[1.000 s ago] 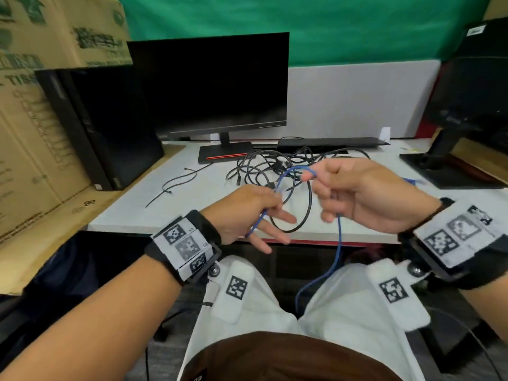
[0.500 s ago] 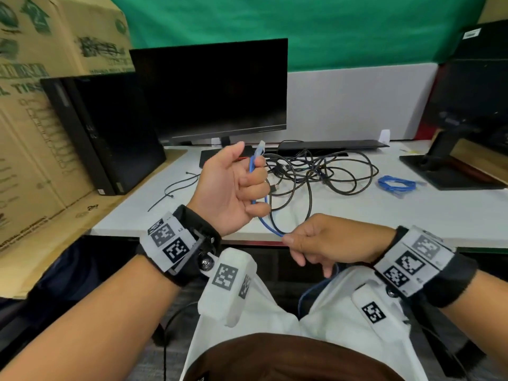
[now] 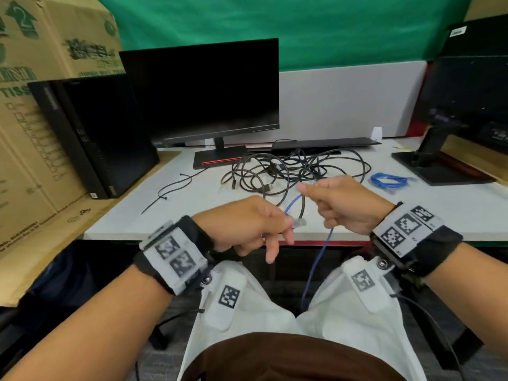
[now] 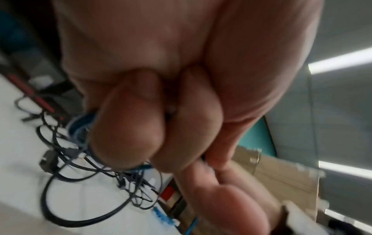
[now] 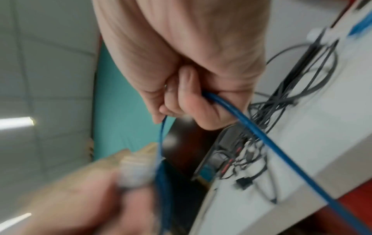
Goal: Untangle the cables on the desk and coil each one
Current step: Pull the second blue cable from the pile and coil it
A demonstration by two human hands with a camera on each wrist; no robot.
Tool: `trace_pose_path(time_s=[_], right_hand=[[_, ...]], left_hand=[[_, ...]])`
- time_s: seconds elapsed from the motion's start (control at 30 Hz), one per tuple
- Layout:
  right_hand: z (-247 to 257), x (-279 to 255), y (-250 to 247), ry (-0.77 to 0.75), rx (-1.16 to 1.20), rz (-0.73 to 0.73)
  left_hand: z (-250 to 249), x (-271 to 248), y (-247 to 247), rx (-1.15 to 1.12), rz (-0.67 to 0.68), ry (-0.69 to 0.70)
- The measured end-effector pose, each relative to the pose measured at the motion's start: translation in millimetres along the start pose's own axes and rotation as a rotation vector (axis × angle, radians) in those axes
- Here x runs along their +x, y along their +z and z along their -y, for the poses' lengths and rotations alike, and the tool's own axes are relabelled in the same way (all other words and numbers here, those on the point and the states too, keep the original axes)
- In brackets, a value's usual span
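blue cable [image 3: 320, 254] runs between two hands above the near desk edge. the left hand [image 3: 242, 224] pinches the end by its clear plug [image 3: 299, 223]; the right hand [image 3: 341, 204] is closed around the cable further along. from there its length hangs steeply down toward the person's lap, plug end pointing right. one blue coil [image 3: 389, 180] already lies far right on the desk [image 3: 412, 215]. the black tangle [image 3: 288, 171] at the far middle looks untouched, so most work seems left.

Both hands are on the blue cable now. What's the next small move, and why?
Probably lay another loop into the left hand: it holds the plug end, while the right hand grips the blue cable, whose long tail hangs below the desk uncoiled.
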State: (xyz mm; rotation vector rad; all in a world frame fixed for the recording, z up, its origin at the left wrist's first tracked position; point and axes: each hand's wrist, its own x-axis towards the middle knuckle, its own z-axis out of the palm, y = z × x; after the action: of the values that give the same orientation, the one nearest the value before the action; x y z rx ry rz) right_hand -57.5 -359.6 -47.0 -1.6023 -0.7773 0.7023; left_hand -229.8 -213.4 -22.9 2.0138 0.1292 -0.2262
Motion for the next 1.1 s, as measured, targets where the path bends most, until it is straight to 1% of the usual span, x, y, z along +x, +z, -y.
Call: trace_pose_path(time_s=[0.03, 0.1, 0.13, 0.17, 0.2, 0.23, 0.27, 0.3, 0.33, 0.43, 0.5, 0.6, 0.63, 0.67, 0.7, 0.73, 0.77, 0.8, 0.83, 0.87, 0.9, 1.03, 1.1], right_hand=[[6, -2, 2, -0.025, 0.07, 0.026], [17, -9, 6, -0.085, 0.175, 0.158], [22, -13, 7, -0.116, 0.208, 0.241], [27, -18, 7, -0.146, 0.207, 0.313], [29, -23, 7, -0.17, 0.18, 0.37], [31, -26, 8, -0.192, 0.139, 0.41], [32, -31, 13, -0.208, 0.09, 0.427], [32, -36, 19, -0.228, 0.034, 0.428], [31, -40, 26, -0.249, -0.026, 0.414], [22, -49, 52, -0.294, -0.181, 0.395], [15, -49, 60, -0.261, -0.294, 0.443], [7, -46, 56, -0.174, -0.461, 0.635], [8, -44, 52, -0.161, -0.507, 0.639], [7, -43, 49, -0.152, -0.515, 0.591], [7, -40, 45, -0.153, -0.482, 0.495], [8, -36, 40, -0.146, -0.388, 0.368], [10, -33, 35, -0.131, -0.242, 0.256], [16, -30, 32, -0.12, -0.083, 0.201], [23, -29, 29, -0.126, 0.042, 0.189], [29, -28, 27, -0.144, 0.11, 0.211], [33, -28, 25, -0.159, 0.126, 0.25], [32, -38, 33, -0.157, 0.011, 0.372], [31, -40, 35, -0.164, 0.031, 0.348]], left_hand=[[2, 3, 4, 0.082, -0.059, -0.027], [5, 9, 2, 0.109, -0.237, -0.033], [6, 10, -2, 0.056, -0.32, -0.023], [6, 10, -7, -0.042, -0.376, -0.013], [6, 9, -12, -0.17, -0.402, -0.004], [4, 7, -16, -0.293, -0.398, 0.009], [2, 5, -18, -0.397, -0.371, 0.029], [0, 5, -18, -0.455, -0.343, 0.06], [-2, 5, -17, -0.47, -0.335, 0.101], [-10, 8, -6, -0.465, -0.4, 0.258], [-17, 8, -5, -0.597, -0.408, 0.346], [-24, 3, -20, -0.867, -0.33, 0.431], [-26, -2, -28, -0.891, -0.3, 0.442], [-24, -6, -32, -0.902, -0.261, 0.429], [-23, -10, -34, -0.898, -0.213, 0.406], [-21, -13, -33, -0.89, -0.16, 0.376], [-19, -14, -30, -0.881, -0.112, 0.341], [-19, -14, -26, -0.873, -0.066, 0.306], [-18, -13, -22, -0.869, -0.029, 0.282], [-17, -12, -18, -0.861, 0.005, 0.263], [-18, -11, -14, -0.847, 0.037, 0.252], [-20, -11, -8, -0.806, 0.163, 0.243], [-21, -12, -7, -0.791, 0.146, 0.236]])
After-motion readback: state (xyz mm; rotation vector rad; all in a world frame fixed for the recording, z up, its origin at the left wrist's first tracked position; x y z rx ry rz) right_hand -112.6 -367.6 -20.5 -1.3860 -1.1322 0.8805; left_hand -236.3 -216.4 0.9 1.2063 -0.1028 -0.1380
